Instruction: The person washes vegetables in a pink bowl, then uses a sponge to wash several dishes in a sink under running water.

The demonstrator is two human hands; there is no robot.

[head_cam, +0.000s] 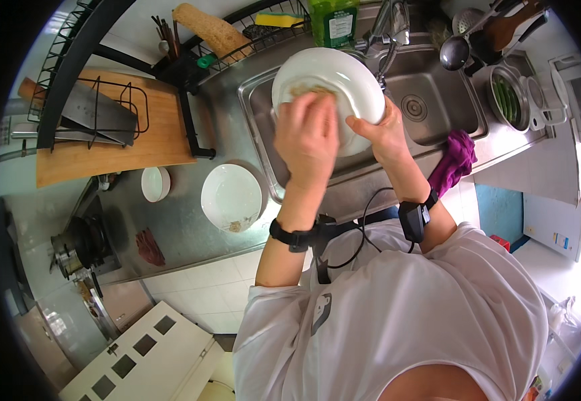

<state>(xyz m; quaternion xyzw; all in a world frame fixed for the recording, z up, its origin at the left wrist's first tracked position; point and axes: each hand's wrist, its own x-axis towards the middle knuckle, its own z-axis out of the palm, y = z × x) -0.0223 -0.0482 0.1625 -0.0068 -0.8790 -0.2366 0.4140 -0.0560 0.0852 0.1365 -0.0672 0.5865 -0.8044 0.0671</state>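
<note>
A large white dish [355, 70] is tilted over the left sink basin [258, 103]. My right hand [388, 130] grips its right rim, with the thumb on the near face. My left hand [308, 135] is blurred and bunched against the middle of the dish. Tan, fibrous scrubbing material [315, 90] shows at its fingertips; the fingers hide most of it. To the left, a white bowl [231, 195] with brownish residue inside stands on the steel counter [185, 225]. A smaller white bowl [155, 184] sits farther left.
The faucet [398, 25] and a green detergent bottle [334, 25] stand behind the dish. A loofah [213, 30] and yellow sponge [279, 20] rest in a wire rack. Cleavers [100, 113] are at left. A purple cloth [453, 160] drapes the right sink edge, near a pot of green vegetables [506, 100].
</note>
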